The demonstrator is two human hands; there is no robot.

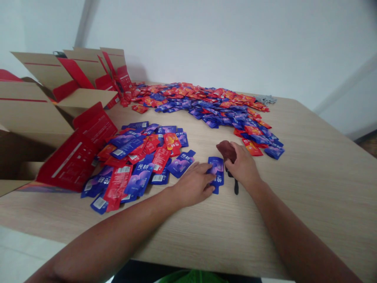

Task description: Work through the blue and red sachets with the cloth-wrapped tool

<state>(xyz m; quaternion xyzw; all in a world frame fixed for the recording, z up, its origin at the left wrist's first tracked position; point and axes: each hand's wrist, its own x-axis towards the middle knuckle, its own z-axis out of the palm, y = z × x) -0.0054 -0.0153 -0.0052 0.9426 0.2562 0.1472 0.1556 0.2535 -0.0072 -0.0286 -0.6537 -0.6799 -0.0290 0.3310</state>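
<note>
My left hand [196,184] lies over the table with its fingers stretched out, their tips resting on a flat blue sachet [217,167] with white lettering. Just right of that sachet, my right hand [243,163] is closed around a crumpled reddish-brown cloth [226,150]. A slim black object [236,186] pokes out beneath this hand; its kind is hard to make out, and the hand covers part of it. Another blue sachet [182,163] lies left of my left fingers, at the edge of a loose pile of red and blue sachets [140,173].
A long heap of red and blue sachets [206,104] curves across the back of the wooden table [309,181]. Several open cardboard boxes [67,157] with red flaps stand at left. A grey cloth-like bundle [266,100] lies at the heap's far right end, near the wall.
</note>
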